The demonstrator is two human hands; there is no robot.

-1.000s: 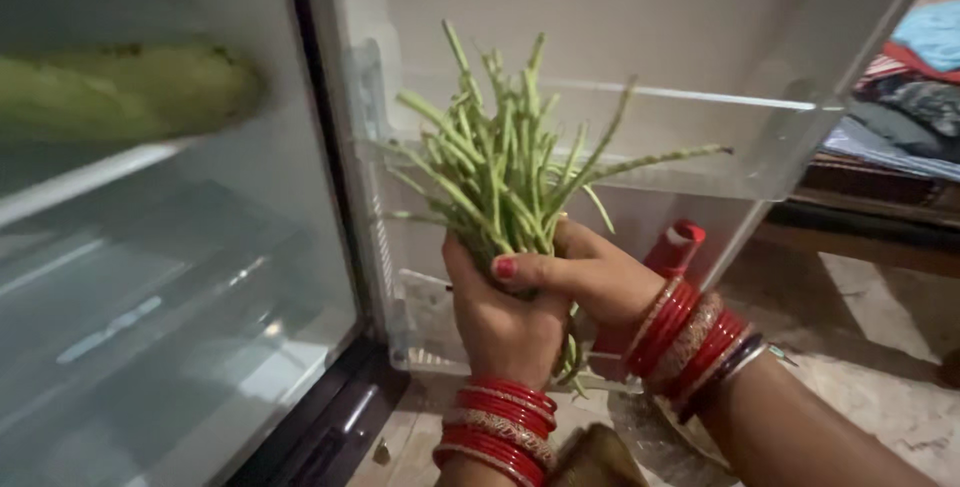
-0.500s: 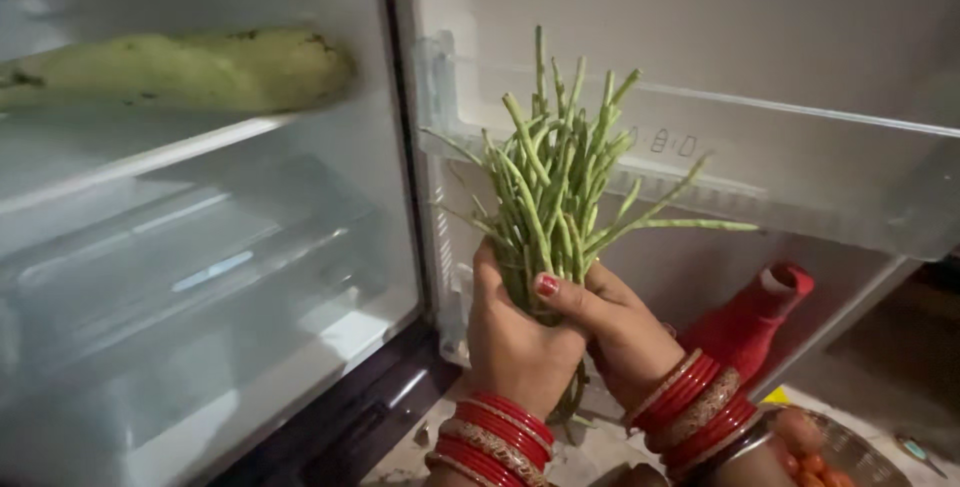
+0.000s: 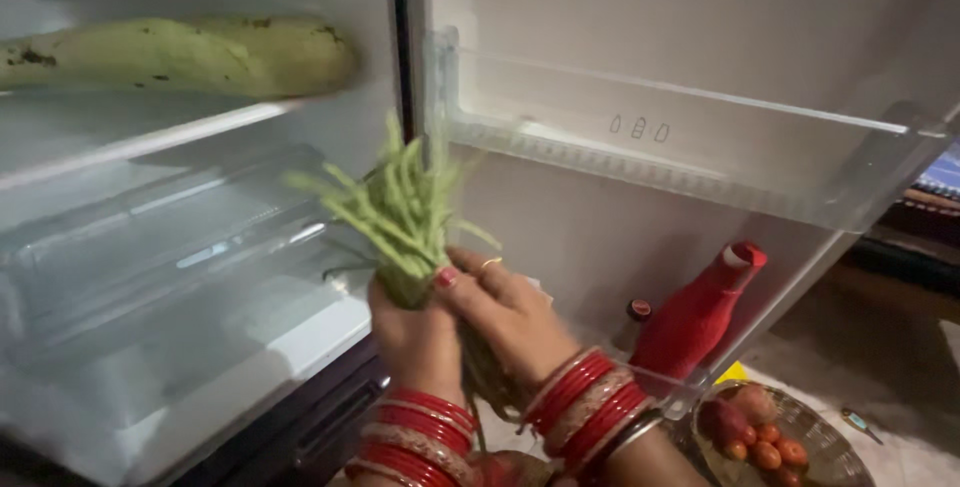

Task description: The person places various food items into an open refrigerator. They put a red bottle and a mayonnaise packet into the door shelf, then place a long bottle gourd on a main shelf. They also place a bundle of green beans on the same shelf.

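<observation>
Green stems are seen in front of the open fridge; by what are they held?
A bundle of long green beans (image 3: 395,212) is gripped by both hands. The left hand (image 3: 415,337) is closed around the lower part of the bundle, and the right hand (image 3: 505,312) is clamped over it from the side, thumb on top.

Where is the bundle placed in relation to the fridge?
It is held in the air, tips up and tilted towards the compartment, just in front of the clear drawer cover (image 3: 180,237). Nothing in the fridge is touched by it.

What else is stored nearby?
A pale bottle gourd (image 3: 190,52) is laid on the glass shelf (image 3: 150,142) above. A red bottle (image 3: 695,317) is stood in the lower door rack, and the upper door rack (image 3: 700,162) is seen beside the bundle. A basket (image 3: 835,447) of tomatoes is set on the floor.

Which step can be judged to be in hand?
The beans are being carried at the mouth of the fridge; no release is shown.

What would any move from here call for?
A firm two-handed grip, it is judged, since the stems are splayed and loose at the top.
</observation>
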